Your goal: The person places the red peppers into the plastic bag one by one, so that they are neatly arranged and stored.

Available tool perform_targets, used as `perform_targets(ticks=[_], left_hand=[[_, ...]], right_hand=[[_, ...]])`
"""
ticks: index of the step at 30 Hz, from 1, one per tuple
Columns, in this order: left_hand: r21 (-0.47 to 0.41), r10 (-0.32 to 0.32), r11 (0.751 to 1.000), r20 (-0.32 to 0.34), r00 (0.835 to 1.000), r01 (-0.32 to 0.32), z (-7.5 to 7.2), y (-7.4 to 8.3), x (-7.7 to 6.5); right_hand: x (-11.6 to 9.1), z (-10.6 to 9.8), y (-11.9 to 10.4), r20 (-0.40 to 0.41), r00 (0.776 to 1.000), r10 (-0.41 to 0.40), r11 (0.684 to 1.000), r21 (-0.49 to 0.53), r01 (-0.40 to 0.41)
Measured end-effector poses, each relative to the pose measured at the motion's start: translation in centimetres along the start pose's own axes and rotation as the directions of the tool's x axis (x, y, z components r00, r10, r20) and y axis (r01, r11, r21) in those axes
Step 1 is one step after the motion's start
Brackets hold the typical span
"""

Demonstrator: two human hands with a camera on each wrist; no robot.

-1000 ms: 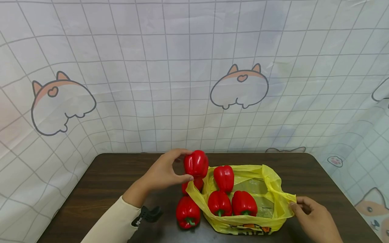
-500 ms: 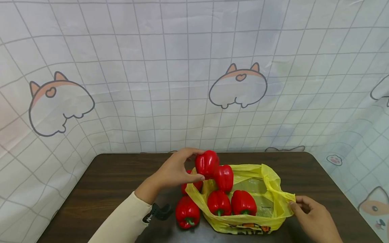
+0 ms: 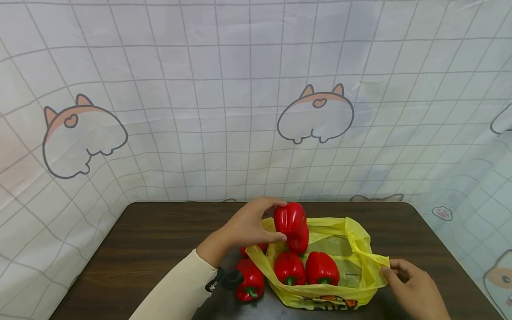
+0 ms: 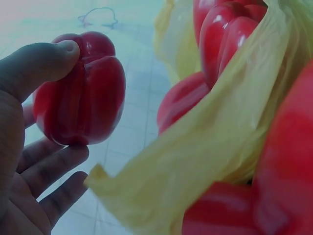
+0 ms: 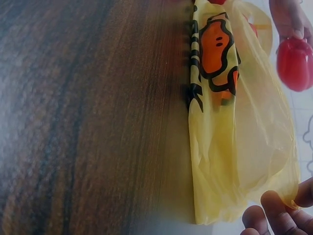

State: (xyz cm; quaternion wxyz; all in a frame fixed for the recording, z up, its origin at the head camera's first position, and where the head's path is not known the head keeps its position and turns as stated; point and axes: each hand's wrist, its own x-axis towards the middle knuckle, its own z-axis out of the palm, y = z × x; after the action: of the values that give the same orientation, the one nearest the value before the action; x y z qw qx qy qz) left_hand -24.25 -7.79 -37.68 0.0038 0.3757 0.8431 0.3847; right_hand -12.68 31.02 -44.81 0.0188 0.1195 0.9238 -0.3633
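Observation:
Between thumb and fingers, my left hand (image 3: pixel 248 224) grips a red bell pepper (image 3: pixel 289 218) above the left part of a yellow plastic bag (image 3: pixel 372 249). In the left wrist view the thumb lies across the held pepper (image 4: pixel 93 98). Several more red bell peppers are inside the open bag, such as one (image 3: pixel 322 268) near its front. My right hand (image 3: pixel 416 286) pinches the bag's right edge, which the right wrist view also shows at the fingers (image 5: pixel 279 215). Left of the bag, a red bell pepper (image 3: pixel 251 280) lies on the table, partly behind the left wrist strap.
Another red pepper (image 3: pixel 262 247) is mostly hidden by the left hand and the bag's left edge. The dark wooden table (image 3: pixel 160 235) ends at a white grid-patterned curtain (image 3: pixel 224 111) with cartoon animals. A black strap (image 3: pixel 228 280) is on the left wrist.
My left hand has moved right with its bell pepper, from beyond the bag's left edge to over the bag. The right hand still holds the bag's edge in the same place.

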Motion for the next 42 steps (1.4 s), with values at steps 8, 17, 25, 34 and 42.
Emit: perform_targets(ticks=[8, 17, 25, 34, 42], left_hand=[[0.048, -0.037, 0.998, 0.025, 0.999, 0.036, 1.2, 0.6, 0.9], [0.04, -0.058, 0.998, 0.039, 0.998, 0.057, 2.4, 1.1, 1.7], [0.066, -0.085, 0.994, 0.042, 0.995, 0.082, 3.6, 1.3, 2.8], [0.126, -0.098, 0.988, 0.065, 0.993, 0.089, 4.8, 1.9, 3.8], [0.22, -0.11, 0.971, 0.062, 0.992, 0.094, 6.0, 2.5, 4.6]], right_hand=[[-0.1, 0.0, 0.1, 0.001, 1.0, 0.001, 1.0, -0.008, -0.001], [0.0, -0.1, -0.1, -0.003, 1.0, -0.019, 1.0, -0.008, 0.019], [0.0, 0.0, -0.1, -0.004, 1.0, -0.026, 1.0, -0.007, 0.026], [-0.2, -0.1, -0.5, -0.003, 1.0, -0.021, 1.0, -0.011, 0.021], [0.0, 0.1, -0.5, 0.009, 1.0, -0.014, 1.0, -0.011, 0.015]])
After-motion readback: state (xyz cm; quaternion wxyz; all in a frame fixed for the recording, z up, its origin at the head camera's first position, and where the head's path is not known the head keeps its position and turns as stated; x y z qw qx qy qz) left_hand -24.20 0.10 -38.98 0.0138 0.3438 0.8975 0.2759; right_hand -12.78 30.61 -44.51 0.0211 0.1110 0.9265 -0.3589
